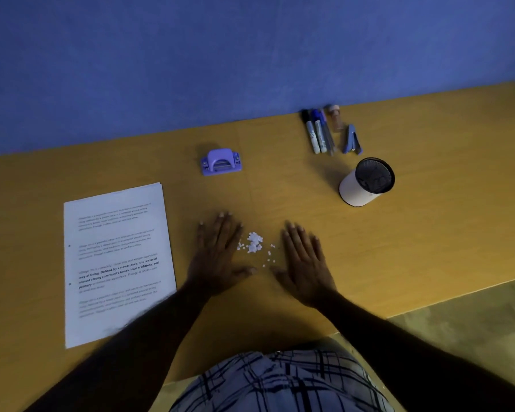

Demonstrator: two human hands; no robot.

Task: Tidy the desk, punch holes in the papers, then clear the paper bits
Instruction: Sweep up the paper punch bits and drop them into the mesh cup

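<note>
A small heap of white paper bits point(254, 246) lies on the yellow desk point(414, 233), with a few strays to its right. My left hand point(219, 257) lies flat on the desk just left of the bits, fingers straight. My right hand point(305, 260) lies flat just right of them, fingers straight too. Neither hand holds anything. A stack of printed papers point(116, 263) lies at the left, two punched holes showing at its left edge. The purple hole punch point(220, 162) stands behind the hands.
Several pens and markers point(318, 132), a small bottle point(336, 118) and a blue stapler point(352, 140) lie by the blue wall at the back right. A white pen cup point(366, 182) with a dark mesh inside stands in front of them. The desk's front edge runs at the right.
</note>
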